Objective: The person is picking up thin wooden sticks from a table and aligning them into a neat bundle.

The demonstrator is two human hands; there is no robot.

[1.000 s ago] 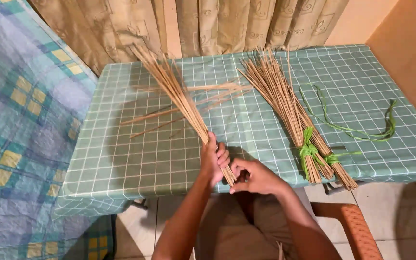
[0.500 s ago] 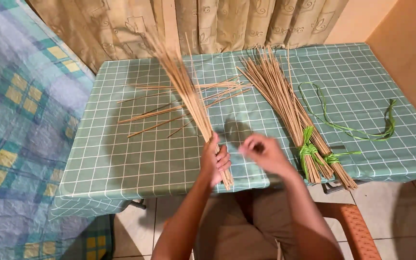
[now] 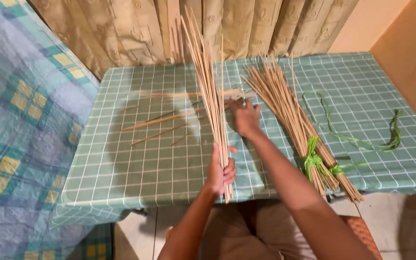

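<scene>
The left hand [image 3: 221, 173] is clenched around a sheaf of sticks [image 3: 208, 91], gripping it near its lower end so the thin pale stalks stand tilted up and away over the counter [image 3: 121, 163], their tips fanning out against the curtain [image 3: 121, 29]. The right hand [image 3: 244, 117] lies farther out on the counter, fingers spread and released, palm down beside the sheaf; whether it touches any of the loose sticks [image 3: 162, 120] is hard to tell. Those lie flat to the left of the sheaf, scattered at shallow angles on the green checked cloth. To the right rests a thick bundle [image 3: 290, 110], bound near its lower end with a green tie [image 3: 314, 156], its butt ends jutting past the counter's front edge. A green strip [image 3: 362, 142] curls loose on the cloth farther right. A blue and yellow plaid bed [image 3: 20, 120] fills the left side.
</scene>
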